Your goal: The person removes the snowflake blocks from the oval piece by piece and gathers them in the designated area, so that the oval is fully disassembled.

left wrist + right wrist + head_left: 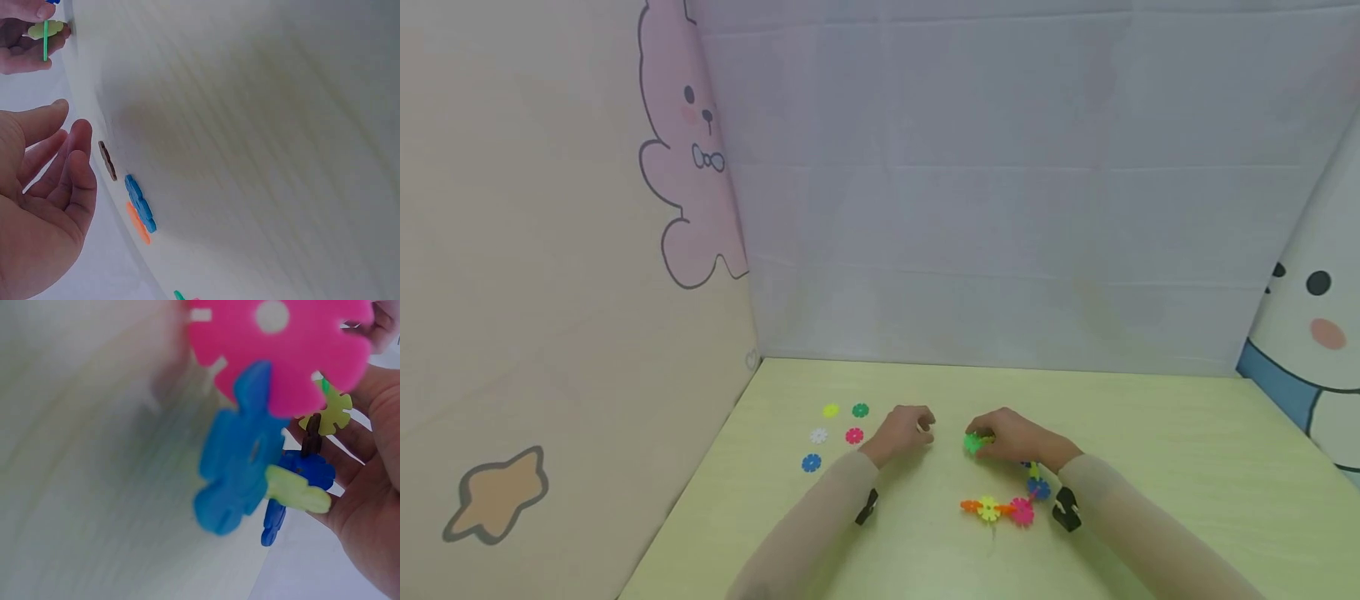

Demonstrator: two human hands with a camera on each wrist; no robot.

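My right hand (1011, 435) pinches the green end of a chain of slotted, flower-shaped plastic discs. From there the chain curves round past a blue disc (1039, 488) and a pink disc (1022, 512) to a yellow disc (988, 508) between orange ones. In the right wrist view, a large pink disc (325, 356) is nearest the camera, and a yellow disc (334, 415) sits close to the fingers. Left of the chain, my left hand (901, 432) hovers over the table with loosely bent fingers and holds nothing. Part of the chain is hidden under the right hand.
Loose discs lie left of the left hand on the pale wooden table (1150, 450): yellow (831, 411), green (861, 410), white (818, 436), pink (854, 436) and blue (811, 462). Cloth walls stand along the table's back and left side.
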